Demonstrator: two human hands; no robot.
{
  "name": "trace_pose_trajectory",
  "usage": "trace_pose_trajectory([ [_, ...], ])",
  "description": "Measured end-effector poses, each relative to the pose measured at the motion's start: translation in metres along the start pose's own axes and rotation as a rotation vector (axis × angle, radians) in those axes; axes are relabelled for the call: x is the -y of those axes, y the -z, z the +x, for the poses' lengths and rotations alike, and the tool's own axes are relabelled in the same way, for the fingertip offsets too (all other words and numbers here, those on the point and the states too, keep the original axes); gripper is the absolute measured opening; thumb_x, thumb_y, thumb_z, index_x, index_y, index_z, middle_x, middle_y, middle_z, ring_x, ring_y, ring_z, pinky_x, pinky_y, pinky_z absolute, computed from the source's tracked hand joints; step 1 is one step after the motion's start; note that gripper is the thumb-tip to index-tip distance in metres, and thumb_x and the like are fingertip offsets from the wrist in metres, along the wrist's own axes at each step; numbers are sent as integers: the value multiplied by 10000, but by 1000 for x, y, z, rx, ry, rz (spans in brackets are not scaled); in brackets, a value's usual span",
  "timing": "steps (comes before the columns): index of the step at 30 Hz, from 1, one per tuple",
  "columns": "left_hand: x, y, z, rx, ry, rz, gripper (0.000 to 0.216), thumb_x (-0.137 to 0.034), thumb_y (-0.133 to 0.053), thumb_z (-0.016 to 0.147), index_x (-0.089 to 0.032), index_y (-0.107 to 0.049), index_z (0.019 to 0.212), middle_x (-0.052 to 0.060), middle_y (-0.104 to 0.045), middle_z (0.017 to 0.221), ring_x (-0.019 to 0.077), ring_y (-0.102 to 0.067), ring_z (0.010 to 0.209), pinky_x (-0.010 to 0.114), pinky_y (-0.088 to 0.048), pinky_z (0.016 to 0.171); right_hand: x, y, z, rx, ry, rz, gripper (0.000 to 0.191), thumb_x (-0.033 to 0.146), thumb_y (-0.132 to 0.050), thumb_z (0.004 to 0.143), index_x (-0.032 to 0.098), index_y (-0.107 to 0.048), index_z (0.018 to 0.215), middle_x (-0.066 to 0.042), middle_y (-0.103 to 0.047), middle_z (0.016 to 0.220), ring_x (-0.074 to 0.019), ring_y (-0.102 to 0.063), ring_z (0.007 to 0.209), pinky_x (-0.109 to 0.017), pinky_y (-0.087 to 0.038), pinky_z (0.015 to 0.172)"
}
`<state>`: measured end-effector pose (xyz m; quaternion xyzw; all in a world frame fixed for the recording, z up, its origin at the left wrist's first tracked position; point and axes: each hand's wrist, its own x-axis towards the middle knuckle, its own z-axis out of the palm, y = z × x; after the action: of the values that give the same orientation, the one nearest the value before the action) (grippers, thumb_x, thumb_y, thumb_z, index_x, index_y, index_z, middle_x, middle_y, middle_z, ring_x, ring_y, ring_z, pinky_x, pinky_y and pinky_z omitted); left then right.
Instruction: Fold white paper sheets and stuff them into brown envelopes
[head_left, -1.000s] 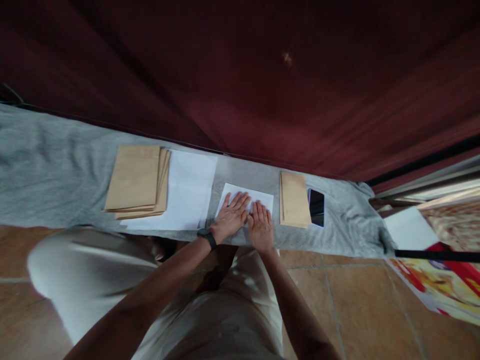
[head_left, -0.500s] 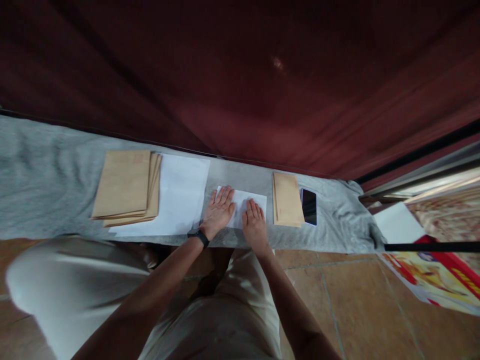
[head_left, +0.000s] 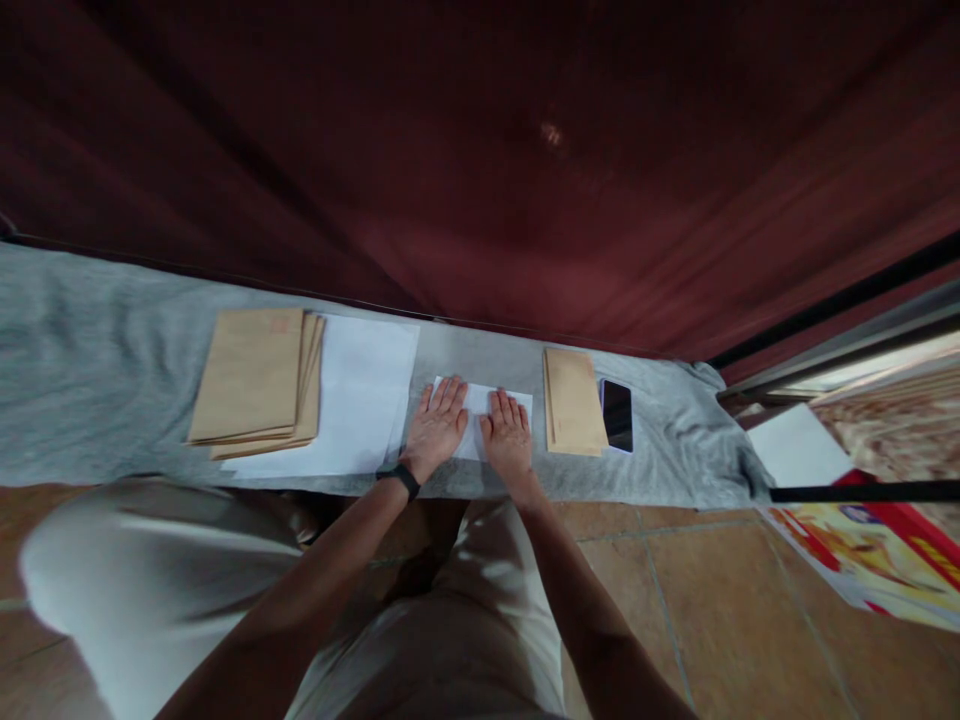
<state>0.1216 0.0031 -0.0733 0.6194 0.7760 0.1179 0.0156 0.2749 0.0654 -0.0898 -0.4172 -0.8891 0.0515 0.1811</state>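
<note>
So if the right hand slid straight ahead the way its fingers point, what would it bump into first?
The right hand lies flat on the white paper, fingers pointing away. Past the paper's far edge comes only bare grey cloth, then probably the dark red curtain.

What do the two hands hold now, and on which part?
Nothing is gripped. The left hand and the right hand lie flat, palms down, on the folded white paper, pressing its middle and near edge against the grey cloth.

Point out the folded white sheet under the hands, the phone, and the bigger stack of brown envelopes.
folded white sheet [head_left: 477, 402], head view, bare strip between the hands
phone [head_left: 616, 414], head view, middle of its dark screen
bigger stack of brown envelopes [head_left: 251, 375], head view, top envelope's face
</note>
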Motion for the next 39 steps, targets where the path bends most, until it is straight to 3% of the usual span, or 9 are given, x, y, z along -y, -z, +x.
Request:
trace_pose_trajectory([
  [6,0,-3,0,-26,30,7,610,-317,-276,1028,-57,-362,1574,140,-320,1661,270,-244,1565,475,-150,1294,-12,-3,-8,-98,-39,-49,571,383,-383,1079,48,-413,1541,-223,-468,1561,-293,-409,1477,-500,-320,1205],
  [12,-7,-4,-6,-93,98,-19,619,-314,-274,1028,-4,-367,1555,186,-354,1636,277,-256,1561,498,-150,1297,-14,-4,-13,-114,-27,-58,568,370,-367,1080,49,-399,1547,-237,-449,1570,-293,-393,1486,-513,-321,1201],
  [17,-36,-4,-19,-69,-148,-87,565,-271,-270,1035,-71,-428,1539,121,-410,1624,230,-278,1555,448,-193,1297,-12,0,-13,-61,-39,-69,567,347,-339,1082,57,-362,1569,-222,-395,1609,-291,-343,1514,-520,-300,1207],
  [20,-45,-6,-24,-52,-160,-94,556,-272,-270,1040,-70,-446,1528,130,-432,1609,235,-305,1545,461,-206,1293,-11,2,-13,-42,-33,-88,551,321,-317,1087,52,-370,1565,-206,-386,1618,-290,-345,1513,-507,-287,1215],
  [30,-18,-6,-40,-92,-40,-68,590,-348,-306,1040,-90,-401,1562,136,-365,1638,254,-284,1552,475,-219,1282,-11,0,-12,-72,-43,-72,563,362,-357,1092,44,-385,1557,-217,-417,1595,-287,-369,1504,-493,-314,1211],
  [39,-12,-5,-53,-139,51,-48,619,-370,-304,1038,-69,-361,1577,173,-360,1631,281,-303,1542,500,-231,1273,-10,8,-20,-86,-96,-75,559,342,-386,1081,46,-388,1556,-226,-447,1575,-295,-396,1487,-501,-331,1202],
])
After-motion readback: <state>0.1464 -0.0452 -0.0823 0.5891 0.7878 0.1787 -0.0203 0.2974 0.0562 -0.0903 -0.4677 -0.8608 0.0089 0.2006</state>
